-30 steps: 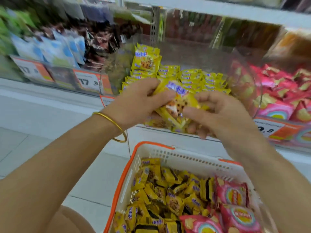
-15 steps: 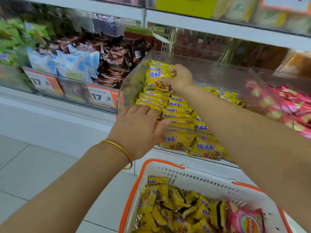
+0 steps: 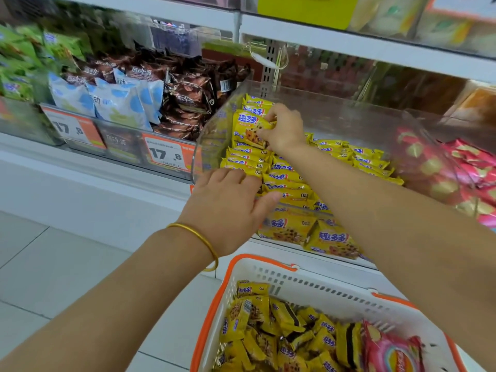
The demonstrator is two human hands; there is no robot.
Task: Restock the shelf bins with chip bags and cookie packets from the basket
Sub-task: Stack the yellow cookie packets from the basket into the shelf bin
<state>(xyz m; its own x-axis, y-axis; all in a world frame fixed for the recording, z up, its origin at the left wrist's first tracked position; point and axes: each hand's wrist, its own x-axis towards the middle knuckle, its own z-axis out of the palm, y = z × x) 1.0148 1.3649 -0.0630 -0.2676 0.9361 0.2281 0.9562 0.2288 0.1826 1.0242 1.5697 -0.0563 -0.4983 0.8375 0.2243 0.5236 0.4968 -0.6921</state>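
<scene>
My right hand (image 3: 284, 127) reaches deep into the clear shelf bin (image 3: 206, 138) and pinches a yellow cookie packet (image 3: 248, 128) standing against the stack at the bin's back left. My left hand (image 3: 228, 205), with a gold bangle at the wrist, lies over the bin's front edge, fingers resting on the rows of yellow packets (image 3: 284, 181). Below stands the white basket with an orange rim (image 3: 257, 260), holding several loose yellow packets (image 3: 268, 334) and pink chip bags (image 3: 391, 353).
A neighbouring bin on the left holds brown (image 3: 188, 98) and blue-white bags (image 3: 118, 103) behind orange price tags (image 3: 166, 154). Pink bags (image 3: 472, 170) fill the bin on the right. A shelf board (image 3: 349, 41) runs overhead. Pale floor tiles (image 3: 53, 264) lie at lower left.
Both hands held one yellow packet in front of the bin a second ago. My right hand has carried it to the bin's back left; my left hand has let go and settled on the front rows.
</scene>
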